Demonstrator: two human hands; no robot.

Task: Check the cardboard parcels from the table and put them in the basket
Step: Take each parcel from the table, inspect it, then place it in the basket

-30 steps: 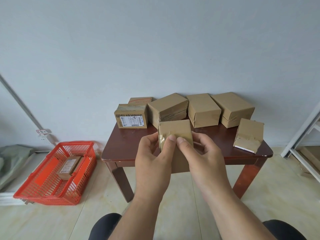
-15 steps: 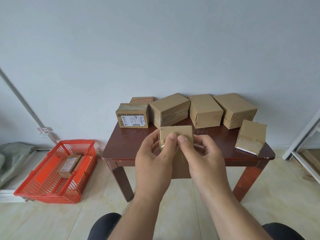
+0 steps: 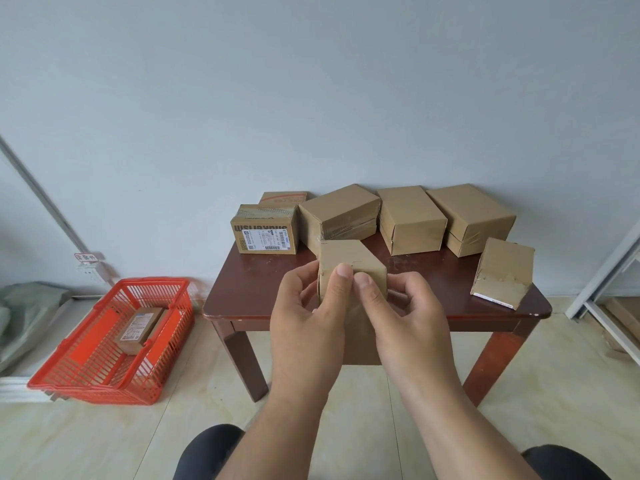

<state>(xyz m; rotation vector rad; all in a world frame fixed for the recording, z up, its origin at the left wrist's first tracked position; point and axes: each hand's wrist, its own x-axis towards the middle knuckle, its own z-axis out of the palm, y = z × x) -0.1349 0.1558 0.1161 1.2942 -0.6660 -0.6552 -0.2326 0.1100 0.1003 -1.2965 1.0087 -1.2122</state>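
Note:
A small brown cardboard parcel [image 3: 343,258] is held up in front of the table edge, between both hands. My left hand [image 3: 308,327] grips its left side with the thumb on the near face. My right hand [image 3: 405,323] grips its right side, thumb beside the left thumb. Several more cardboard parcels stand on the dark wooden table [image 3: 256,289]: a labelled one [image 3: 265,233] at the back left, three plain ones [image 3: 341,213] along the wall, and a tilted one [image 3: 504,271] at the right. The red basket [image 3: 86,372] sits on the floor at the left with one parcel [image 3: 140,329] inside.
A grey wall rises behind the table. A white frame [image 3: 606,271] stands at the right edge. Grey cloth [image 3: 24,306] lies left of the basket. My knees [image 3: 207,452] show at the bottom over the tiled floor.
The held parcel has been turned between my hands, so a different face and a corner now show. Both hands stay in about the same place.

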